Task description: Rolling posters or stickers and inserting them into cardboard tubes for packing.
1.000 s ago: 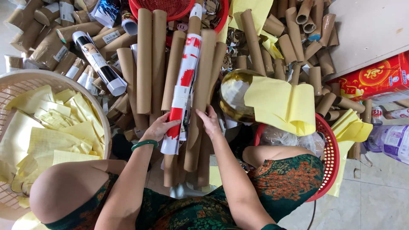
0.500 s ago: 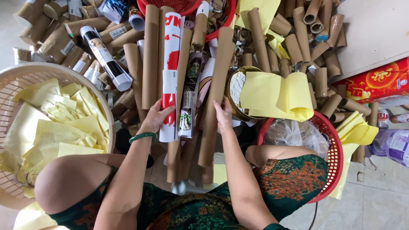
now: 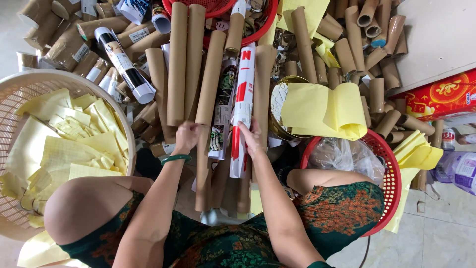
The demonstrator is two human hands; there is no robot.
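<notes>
Cardboard tubes (image 3: pixel 177 64) everywhere on the floor; left hand (image 3: pixel 186 138) grips a long brown tube (image 3: pixel 209 79), right hand (image 3: pixel 251 136) fingers rest open on a red-and-white tube (image 3: pixel 242 106).

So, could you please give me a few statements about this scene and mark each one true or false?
1. The right hand rests on a red-and-white wrapped tube. True.
2. The left hand wears a green bangle at the wrist. True.
3. The cream basket holds cardboard tubes. False: it holds yellow paper sheets.
4. The long cardboard tubes stand upright. False: they lie flat in a pile.
5. A red basket sits by the person's right side. True.
</notes>
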